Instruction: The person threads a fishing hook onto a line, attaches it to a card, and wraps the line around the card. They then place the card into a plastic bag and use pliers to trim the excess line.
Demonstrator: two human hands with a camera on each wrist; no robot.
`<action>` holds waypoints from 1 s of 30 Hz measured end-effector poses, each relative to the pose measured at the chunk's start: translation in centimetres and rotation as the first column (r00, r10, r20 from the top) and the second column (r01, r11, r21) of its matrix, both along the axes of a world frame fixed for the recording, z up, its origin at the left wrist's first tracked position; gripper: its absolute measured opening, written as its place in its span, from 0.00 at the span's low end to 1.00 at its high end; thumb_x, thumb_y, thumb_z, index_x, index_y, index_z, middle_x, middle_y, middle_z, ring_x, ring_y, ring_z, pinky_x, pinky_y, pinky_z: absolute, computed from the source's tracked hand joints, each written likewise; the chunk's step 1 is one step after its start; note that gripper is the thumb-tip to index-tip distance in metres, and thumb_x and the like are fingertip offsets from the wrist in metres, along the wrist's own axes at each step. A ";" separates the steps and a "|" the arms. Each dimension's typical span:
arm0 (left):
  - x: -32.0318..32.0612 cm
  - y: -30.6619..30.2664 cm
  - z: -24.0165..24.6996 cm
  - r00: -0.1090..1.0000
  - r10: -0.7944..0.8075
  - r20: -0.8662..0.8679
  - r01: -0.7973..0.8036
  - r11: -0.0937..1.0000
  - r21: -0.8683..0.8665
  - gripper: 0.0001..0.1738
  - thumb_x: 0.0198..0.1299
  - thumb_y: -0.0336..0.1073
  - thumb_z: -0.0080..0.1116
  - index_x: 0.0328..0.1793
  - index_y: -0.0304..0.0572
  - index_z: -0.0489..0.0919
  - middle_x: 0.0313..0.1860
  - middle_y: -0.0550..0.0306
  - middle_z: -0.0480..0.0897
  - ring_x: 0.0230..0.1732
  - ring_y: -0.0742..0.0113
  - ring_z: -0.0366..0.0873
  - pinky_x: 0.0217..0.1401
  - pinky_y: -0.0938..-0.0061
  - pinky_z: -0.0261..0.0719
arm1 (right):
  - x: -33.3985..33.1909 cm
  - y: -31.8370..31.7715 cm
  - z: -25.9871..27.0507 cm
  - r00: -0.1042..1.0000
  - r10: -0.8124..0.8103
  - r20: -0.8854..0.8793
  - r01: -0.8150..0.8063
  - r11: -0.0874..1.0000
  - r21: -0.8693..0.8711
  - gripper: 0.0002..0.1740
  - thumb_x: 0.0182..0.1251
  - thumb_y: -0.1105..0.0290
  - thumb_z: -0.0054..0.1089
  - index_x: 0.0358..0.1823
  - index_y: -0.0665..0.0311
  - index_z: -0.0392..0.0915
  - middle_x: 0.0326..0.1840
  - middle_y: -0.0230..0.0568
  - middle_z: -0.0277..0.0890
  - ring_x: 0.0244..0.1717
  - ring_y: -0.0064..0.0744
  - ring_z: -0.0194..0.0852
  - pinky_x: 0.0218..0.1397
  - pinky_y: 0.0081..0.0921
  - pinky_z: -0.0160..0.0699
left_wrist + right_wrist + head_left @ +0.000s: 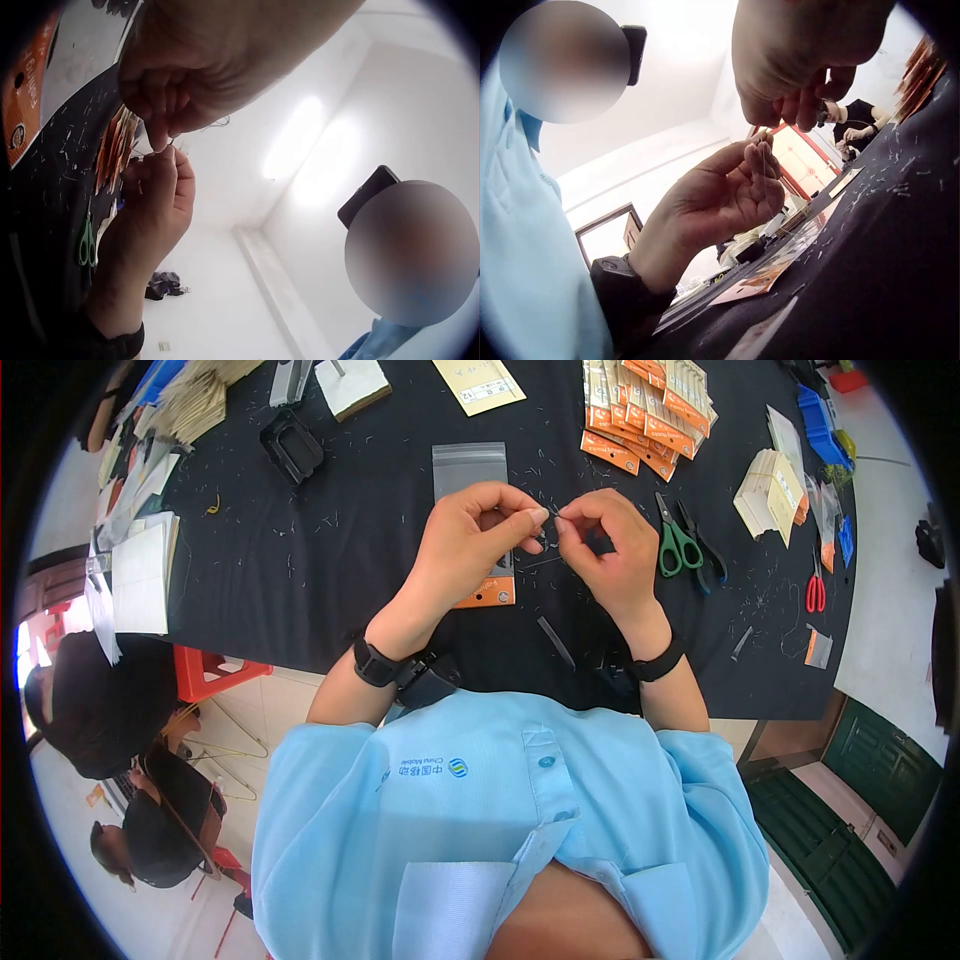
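Both hands meet fingertip to fingertip above the dark cloth. My left hand (462,538) pinches a thin clear line (766,178) between thumb and forefinger; a strand of it trails down across the palm in the right wrist view. My right hand (618,550) pinches the same fine line close by, its other fingers curled in. Something tiny and dark shows between the fingertips, too small to tell. Below the left hand lies a clear plastic bag (468,458) with an orange label (492,592), partly hidden by that hand.
Green-handled scissors (680,552) and dark pliers (706,545) lie right of the right hand. Orange-labelled packets (650,410) are piled at the back right. A black open box (291,446) stands back left. Red-handled scissors (815,594) lie far right. Line scraps litter the cloth.
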State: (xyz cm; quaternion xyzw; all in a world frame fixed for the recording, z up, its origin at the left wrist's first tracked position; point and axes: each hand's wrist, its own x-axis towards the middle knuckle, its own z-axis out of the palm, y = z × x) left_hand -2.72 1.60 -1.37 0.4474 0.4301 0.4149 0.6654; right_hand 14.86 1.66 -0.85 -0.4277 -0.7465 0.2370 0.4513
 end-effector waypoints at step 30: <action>-0.2 0.1 0.0 0.992 -0.035 0.121 0.053 0.987 -0.150 0.08 0.59 0.33 0.60 0.40 0.36 0.78 0.31 0.57 0.81 0.30 0.74 0.80 0.36 0.83 0.78 | -0.1 0.3 -0.6 0.999 -0.020 0.036 0.014 0.988 0.153 0.12 0.43 0.83 0.63 0.29 0.62 0.75 0.26 0.35 0.75 0.20 0.26 0.72 0.25 0.19 0.71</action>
